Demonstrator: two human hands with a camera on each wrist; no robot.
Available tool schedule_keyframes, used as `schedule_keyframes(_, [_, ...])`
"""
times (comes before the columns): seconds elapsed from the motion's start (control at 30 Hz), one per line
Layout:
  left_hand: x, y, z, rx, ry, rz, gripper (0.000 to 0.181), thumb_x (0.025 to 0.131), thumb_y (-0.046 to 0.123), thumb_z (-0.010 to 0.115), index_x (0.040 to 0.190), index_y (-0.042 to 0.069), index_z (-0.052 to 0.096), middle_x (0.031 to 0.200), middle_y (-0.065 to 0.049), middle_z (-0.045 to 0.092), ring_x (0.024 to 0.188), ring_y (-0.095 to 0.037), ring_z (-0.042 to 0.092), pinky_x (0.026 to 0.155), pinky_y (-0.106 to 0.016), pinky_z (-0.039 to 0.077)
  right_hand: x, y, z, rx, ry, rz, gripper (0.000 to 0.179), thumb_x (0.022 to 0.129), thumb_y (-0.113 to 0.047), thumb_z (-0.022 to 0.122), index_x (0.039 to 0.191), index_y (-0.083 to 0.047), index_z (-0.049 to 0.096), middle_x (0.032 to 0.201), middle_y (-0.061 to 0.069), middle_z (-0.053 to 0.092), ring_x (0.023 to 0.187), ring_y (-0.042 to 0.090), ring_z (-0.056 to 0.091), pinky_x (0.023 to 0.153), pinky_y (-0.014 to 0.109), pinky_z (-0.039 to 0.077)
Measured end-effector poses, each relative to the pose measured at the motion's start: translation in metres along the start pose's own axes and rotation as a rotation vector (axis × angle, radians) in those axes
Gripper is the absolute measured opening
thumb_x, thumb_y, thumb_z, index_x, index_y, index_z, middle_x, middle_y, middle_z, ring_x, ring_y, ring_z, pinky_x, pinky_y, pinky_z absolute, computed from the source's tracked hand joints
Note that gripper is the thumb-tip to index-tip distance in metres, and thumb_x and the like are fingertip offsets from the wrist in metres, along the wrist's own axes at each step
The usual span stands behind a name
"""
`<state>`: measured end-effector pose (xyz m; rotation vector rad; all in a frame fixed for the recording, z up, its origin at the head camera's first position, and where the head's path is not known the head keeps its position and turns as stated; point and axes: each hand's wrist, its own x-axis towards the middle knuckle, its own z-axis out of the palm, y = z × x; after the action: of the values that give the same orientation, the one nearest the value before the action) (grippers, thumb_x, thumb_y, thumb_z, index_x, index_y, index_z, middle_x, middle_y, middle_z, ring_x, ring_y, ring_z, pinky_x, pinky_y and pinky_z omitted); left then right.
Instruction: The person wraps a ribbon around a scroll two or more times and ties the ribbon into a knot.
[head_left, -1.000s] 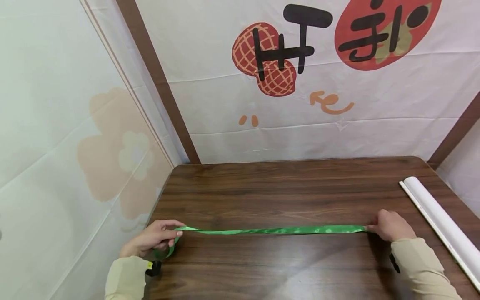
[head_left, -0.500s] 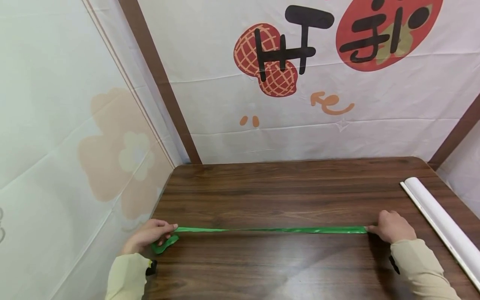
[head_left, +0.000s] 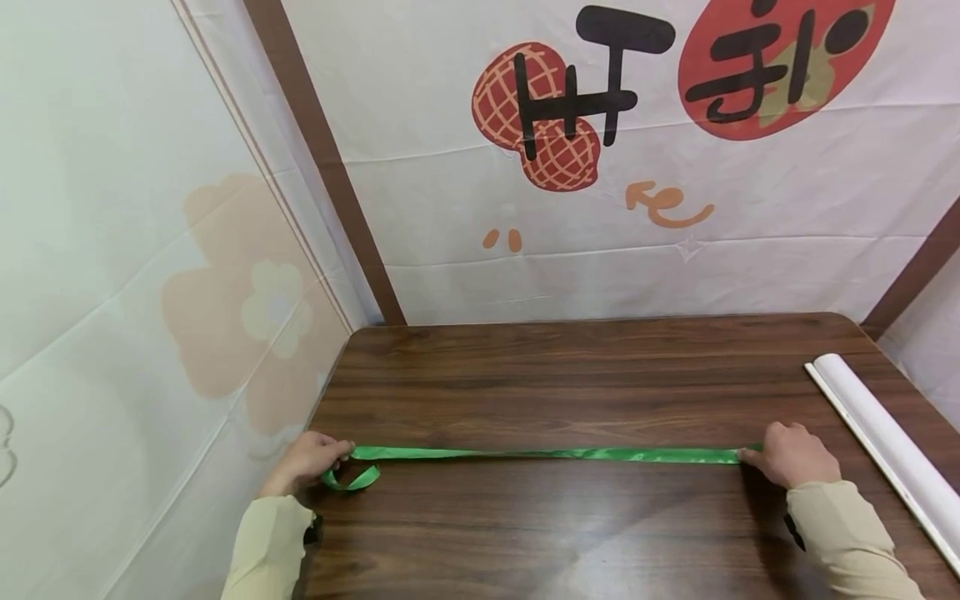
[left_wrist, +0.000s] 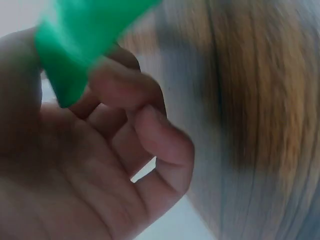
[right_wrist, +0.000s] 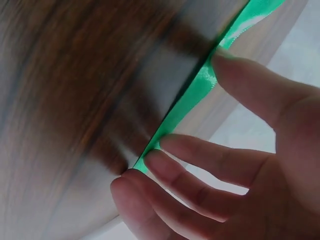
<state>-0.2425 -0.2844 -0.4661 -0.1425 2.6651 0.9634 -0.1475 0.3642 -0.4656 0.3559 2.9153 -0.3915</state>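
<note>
A shiny green ribbon (head_left: 637, 455) runs straight across the brown table, with a twist left of its middle. My left hand (head_left: 311, 457) pinches it near the left end between thumb and index finger; a loose tail curls below the hand. In the left wrist view the ribbon (left_wrist: 75, 45) passes over the fingertips while the other fingers bend loosely. At the right end my right hand (head_left: 797, 457) presses the ribbon down. In the right wrist view the thumb and the spread fingertips touch the ribbon (right_wrist: 190, 97) at separate spots along its length.
The wooden table (head_left: 570, 375) has a rounded far edge against a printed white cloth wall (head_left: 435, 208). A long white roll (head_left: 885, 442) lies along the table's right side. Another cloth wall (head_left: 112, 350) with a pale flower closes off the left.
My left hand has shifted its hold at the ribbon's left end and turned lower, and the loose tail has swung out to the right. The right hand has stayed nearly in place.
</note>
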Motion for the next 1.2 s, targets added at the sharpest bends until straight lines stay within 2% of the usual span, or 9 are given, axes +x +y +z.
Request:
schedule_keyframes(0.13, [0.005,0.003,0.001,0.083,0.065,0.019,0.037,0.097,0.029,0.054,0.084,-0.003,0.066,0.076,-0.012,0.064,0.059,-0.019,0.053,0.054,-0.033,0.045,0.001,0.002,0.001,-0.008,-0.019,0.024,0.056,0.086,-0.039,0.069,0.097,0.015,0.06,0.098,0.041,0.05,0.08,0.054,0.057,0.068,0.059,0.048])
schedule_keyframes(0.23, [0.007,0.01,0.005,0.238,0.194,0.106,0.034,0.094,0.027,0.058,0.103,-0.005,0.063,0.098,-0.022,0.065,0.082,-0.032,0.061,0.071,-0.045,0.049,0.0,0.002,0.002,-0.01,-0.015,0.022,0.057,0.086,-0.04,0.068,0.097,0.015,0.059,0.1,0.042,0.049,0.082,0.056,0.056,0.069,0.06,0.047])
schedule_keyframes(0.37, [0.008,0.024,0.02,0.294,0.287,0.265,0.027,0.09,0.023,0.066,0.106,0.002,0.066,0.104,-0.021,0.062,0.095,-0.038,0.058,0.08,-0.054,0.047,-0.001,0.002,0.002,-0.012,-0.013,0.007,0.056,0.086,-0.04,0.067,0.096,0.015,0.058,0.099,0.043,0.049,0.082,0.057,0.055,0.069,0.061,0.047])
schedule_keyframes(0.5, [0.008,0.038,0.039,0.282,0.204,0.485,0.025,0.085,0.02,0.074,0.105,0.007,0.068,0.102,-0.01,0.06,0.096,-0.028,0.057,0.082,-0.047,0.048,-0.003,0.0,0.001,-0.016,-0.021,0.004,0.055,0.087,-0.039,0.066,0.095,0.014,0.058,0.096,0.041,0.049,0.08,0.056,0.056,0.068,0.06,0.047])
schedule_keyframes(0.57, [0.007,0.043,0.047,0.292,0.139,0.556,0.028,0.083,0.02,0.076,0.107,0.009,0.068,0.103,-0.005,0.059,0.098,-0.025,0.057,0.085,-0.045,0.048,-0.003,-0.001,0.0,-0.016,-0.026,0.005,0.055,0.087,-0.039,0.066,0.095,0.015,0.058,0.096,0.041,0.049,0.08,0.055,0.056,0.068,0.06,0.047])
schedule_keyframes(0.67, [0.007,0.046,0.058,0.359,0.103,0.611,0.025,0.082,0.022,0.077,0.105,0.014,0.069,0.102,0.0,0.059,0.098,-0.023,0.057,0.086,-0.046,0.048,-0.003,-0.003,0.0,-0.019,-0.032,0.007,0.055,0.087,-0.039,0.066,0.095,0.015,0.058,0.096,0.041,0.048,0.08,0.055,0.056,0.068,0.06,0.047])
schedule_keyframes(0.87, [0.01,0.047,0.065,0.407,0.092,0.632,0.005,0.088,0.018,0.07,0.086,0.021,0.067,0.093,0.005,0.059,0.093,-0.022,0.057,0.084,-0.049,0.045,-0.003,0.0,0.0,-0.015,-0.021,0.007,0.058,0.086,-0.04,0.067,0.096,0.016,0.058,0.095,0.042,0.048,0.08,0.057,0.055,0.068,0.061,0.047])
schedule_keyframes(1.03, [0.013,0.044,0.057,0.261,0.041,0.592,0.006,0.091,0.016,0.064,0.087,0.021,0.064,0.083,0.01,0.062,0.081,-0.017,0.059,0.09,-0.052,0.037,-0.001,0.003,0.0,-0.013,-0.02,0.006,0.06,0.086,-0.042,0.067,0.099,0.017,0.057,0.098,0.043,0.048,0.082,0.058,0.055,0.069,0.062,0.047])
schedule_keyframes(1.2, [0.014,0.039,0.043,0.113,-0.099,0.543,0.006,0.093,0.019,0.061,0.09,0.015,0.065,0.078,0.003,0.062,0.065,-0.008,0.051,0.073,-0.033,0.044,0.0,0.003,0.001,-0.01,-0.006,-0.003,0.058,0.086,-0.04,0.067,0.097,0.017,0.058,0.097,0.043,0.048,0.081,0.057,0.055,0.068,0.061,0.047])
